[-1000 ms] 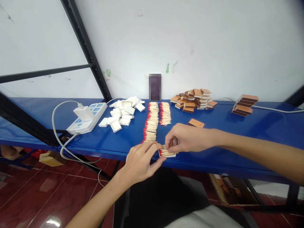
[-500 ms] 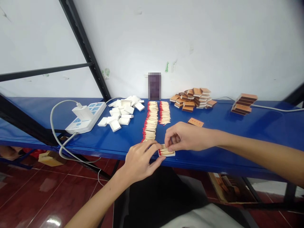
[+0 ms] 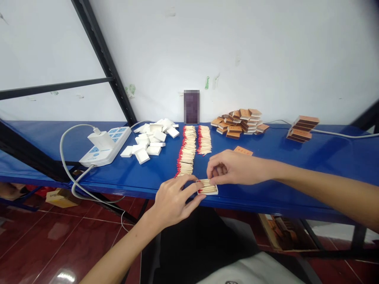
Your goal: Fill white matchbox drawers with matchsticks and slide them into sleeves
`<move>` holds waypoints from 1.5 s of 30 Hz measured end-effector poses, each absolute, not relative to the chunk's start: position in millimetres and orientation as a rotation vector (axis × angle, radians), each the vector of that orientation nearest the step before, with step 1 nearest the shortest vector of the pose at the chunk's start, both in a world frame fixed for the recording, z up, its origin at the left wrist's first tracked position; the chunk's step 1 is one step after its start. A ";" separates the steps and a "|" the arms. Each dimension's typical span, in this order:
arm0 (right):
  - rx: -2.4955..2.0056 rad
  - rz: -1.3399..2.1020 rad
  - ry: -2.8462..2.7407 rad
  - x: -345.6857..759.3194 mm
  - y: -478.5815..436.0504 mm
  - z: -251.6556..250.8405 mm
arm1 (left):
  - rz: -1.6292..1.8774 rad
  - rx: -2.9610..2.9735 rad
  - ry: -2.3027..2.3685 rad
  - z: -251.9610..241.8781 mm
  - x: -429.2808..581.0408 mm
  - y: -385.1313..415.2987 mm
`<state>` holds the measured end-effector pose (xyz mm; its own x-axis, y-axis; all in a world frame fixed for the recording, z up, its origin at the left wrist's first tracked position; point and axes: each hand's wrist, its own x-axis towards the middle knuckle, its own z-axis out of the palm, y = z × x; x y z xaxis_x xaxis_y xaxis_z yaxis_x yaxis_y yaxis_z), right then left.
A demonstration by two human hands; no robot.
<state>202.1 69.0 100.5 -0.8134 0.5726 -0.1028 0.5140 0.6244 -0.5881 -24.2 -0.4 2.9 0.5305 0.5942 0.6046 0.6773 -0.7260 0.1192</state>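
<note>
A small white tray [image 3: 211, 193] with red-tipped matches in it sits at the front edge of the blue shelf. My left hand [image 3: 174, 201] grips its left end between thumb and fingers, one fingertip resting on the matches. At the tray's back right, my right hand [image 3: 226, 167] has curled fingers touching the tray or its matches; whether it pinches a match is hidden. Beyond them lie a long row of matches [image 3: 186, 152] and a shorter row [image 3: 204, 140]. Behind my right hand an orange matchbox sleeve [image 3: 243, 150] lies flat.
White trays [image 3: 154, 138] are heaped at the left beside a power strip [image 3: 111, 148] with a looping cable. Orange sleeves [image 3: 244, 122] form a pile at the back, and more are stacked [image 3: 302, 129] at the right. A dark pixelated rectangle [image 3: 192, 107] stands against the wall.
My right hand has shifted slightly up and right, uncovering more of the matches in the tray. My left hand keeps its hold, with a fingertip now over the matches.
</note>
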 end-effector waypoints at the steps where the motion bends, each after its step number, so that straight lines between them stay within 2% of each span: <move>1: -0.971 0.846 -2.753 206.8 71.1 102.4 | -0.966 -2.631 -1.107 2.9 -24.2 -0.5; 6: -1.440 -0.099 -2.641 247.7 89.2 92.5 | -1.003 -2.610 -1.119 3.8 -23.4 -2.0; 9: -1.622 -0.270 -2.661 271.2 95.9 76.7 | -0.988 -2.602 -1.130 3.9 -23.1 -2.5; 17: -1.487 -0.106 -2.663 280.1 92.2 66.1 | -0.966 -2.610 -1.230 6.6 -22.1 -4.1; 24: -0.999 0.555 -2.842 244.8 51.0 81.9 | -1.061 -2.625 -1.353 9.5 -20.0 -4.9; 34: -0.948 0.518 -2.774 230.9 52.4 78.7 | -1.179 -2.676 -1.325 7.6 -20.5 -3.2; 45: -0.639 0.771 -2.745 219.9 51.7 68.1 | -1.160 -2.831 -1.298 9.4 -28.2 2.2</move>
